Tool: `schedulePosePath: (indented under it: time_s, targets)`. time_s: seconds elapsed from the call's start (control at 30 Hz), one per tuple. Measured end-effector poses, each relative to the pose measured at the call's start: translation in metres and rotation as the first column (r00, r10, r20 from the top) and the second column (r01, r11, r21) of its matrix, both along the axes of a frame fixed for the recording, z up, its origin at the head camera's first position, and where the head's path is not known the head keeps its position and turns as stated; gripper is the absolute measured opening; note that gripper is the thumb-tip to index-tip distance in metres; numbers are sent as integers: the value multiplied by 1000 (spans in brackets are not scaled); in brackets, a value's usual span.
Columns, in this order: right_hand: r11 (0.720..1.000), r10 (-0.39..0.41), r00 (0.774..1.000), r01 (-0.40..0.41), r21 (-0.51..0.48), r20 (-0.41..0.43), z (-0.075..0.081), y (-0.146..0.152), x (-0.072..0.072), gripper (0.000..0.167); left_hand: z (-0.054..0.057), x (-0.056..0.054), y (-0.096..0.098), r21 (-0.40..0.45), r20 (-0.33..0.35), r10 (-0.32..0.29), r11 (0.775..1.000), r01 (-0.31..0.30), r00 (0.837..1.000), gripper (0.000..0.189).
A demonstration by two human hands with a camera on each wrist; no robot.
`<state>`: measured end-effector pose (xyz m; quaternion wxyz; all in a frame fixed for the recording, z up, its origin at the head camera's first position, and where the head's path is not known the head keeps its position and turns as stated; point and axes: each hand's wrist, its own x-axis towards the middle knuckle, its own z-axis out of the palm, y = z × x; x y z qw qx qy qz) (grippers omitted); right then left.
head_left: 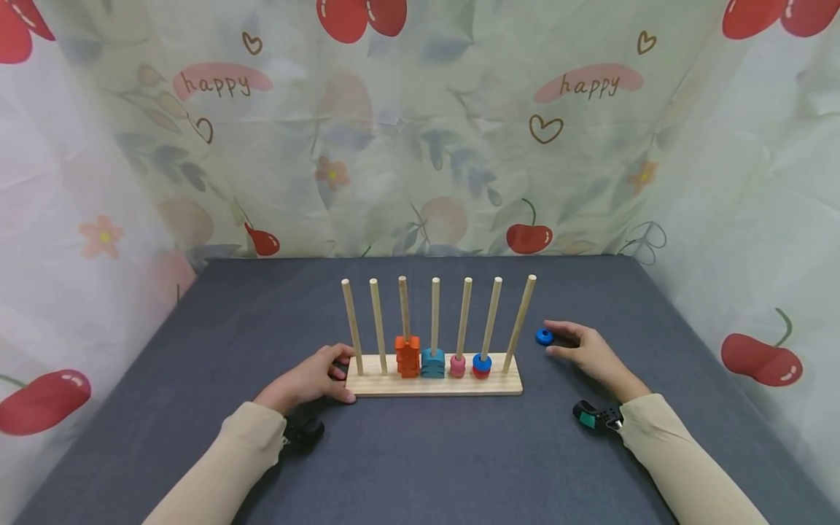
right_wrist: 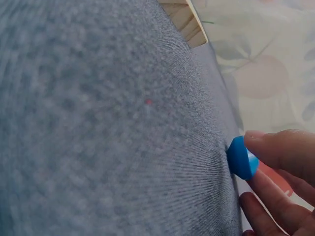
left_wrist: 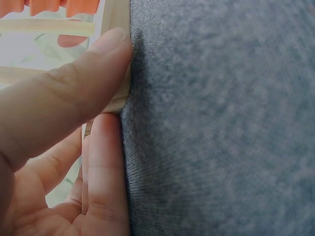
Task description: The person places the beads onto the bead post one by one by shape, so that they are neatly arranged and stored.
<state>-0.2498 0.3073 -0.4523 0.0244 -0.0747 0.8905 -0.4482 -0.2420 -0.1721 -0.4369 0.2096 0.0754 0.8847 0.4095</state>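
A wooden peg stand point(head_left: 434, 386) with several upright dowels sits in the middle of the table. My left hand point(head_left: 321, 375) grips its left end, with the thumb on the front edge and fingers along the end in the left wrist view. Orange pieces point(head_left: 407, 357), teal pieces point(head_left: 432, 364), a pink bead point(head_left: 457, 367) and a blue bead over a red one point(head_left: 482, 363) are threaded on separate dowels. Right of the stand, a loose blue bead point(right_wrist: 239, 158) lies on the cloth. The spread thumb and fingers of my right hand point(head_left: 587, 357) are around it, close to its sides.
Dark grey cloth point(head_left: 433, 459) covers the table. A patterned curtain point(head_left: 420, 146) hangs behind and along both sides. Black wrist devices show under both sleeves, the right one point(head_left: 593, 417) with a green patch.
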Motion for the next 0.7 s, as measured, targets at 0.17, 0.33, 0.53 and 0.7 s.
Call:
schedulePosePath:
  time_s: [0.17, 0.33, 0.53, 0.7]
  targets:
    - [999, -16, 1000, 15, 28, 15, 0, -1, -2, 50, 0, 0, 1, -6, -4, -3, 1000, 3, 1000, 77]
    - [997, -53, 998, 51, 63, 40, 1, -5, -8, 48, -1, -1, 0, -6, -1, 1, 1000, -1, 1000, 77]
    - [990, -84, 995, 76, 122, 61, 2, -8, -14, 48, -1, 0, -1, -2, -2, -3, 1000, 3, 1000, 77]
    - [980, -92, 995, 82, 180, 47, 3, -10, -17, 44, 0, 1, -1, 11, 3, 0, 1000, 0, 1000, 76]
